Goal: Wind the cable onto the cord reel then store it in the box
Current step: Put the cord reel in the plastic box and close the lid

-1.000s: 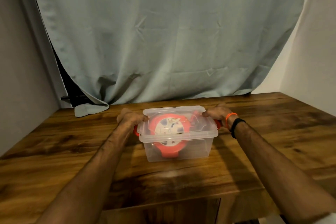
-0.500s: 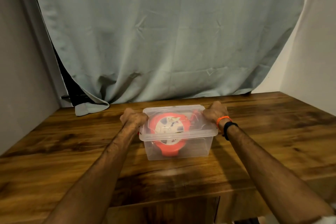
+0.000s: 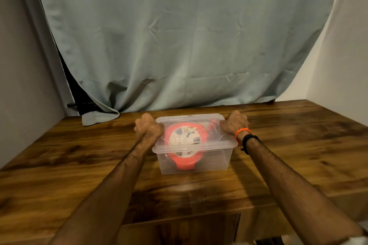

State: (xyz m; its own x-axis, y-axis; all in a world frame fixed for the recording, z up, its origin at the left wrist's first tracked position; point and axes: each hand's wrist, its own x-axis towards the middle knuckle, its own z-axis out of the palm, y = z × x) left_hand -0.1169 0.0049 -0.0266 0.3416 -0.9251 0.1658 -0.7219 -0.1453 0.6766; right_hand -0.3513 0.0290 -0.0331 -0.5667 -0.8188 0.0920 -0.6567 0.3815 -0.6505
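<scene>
A clear plastic box (image 3: 211,162) stands in the middle of the wooden table, its clear lid (image 3: 189,120) lying on top. Inside it, seen through the plastic, lies the red cord reel (image 3: 186,163) with a white label on its face. My left hand (image 3: 148,127) is closed over the box's left end at the rim. My right hand (image 3: 233,122) is closed over the right end, with an orange band and a black band on its wrist. The latches under both hands are hidden.
The wooden table (image 3: 59,155) runs to walls on the left and right. A pale green curtain (image 3: 179,45) hangs behind, its hem resting on the table's back left corner. The table's front edge is near my elbows.
Both hands have shifted slightly along the box's ends and curled tighter over the lid's edges. The red latches seen at the ends earlier are now covered. The box has stayed in place.
</scene>
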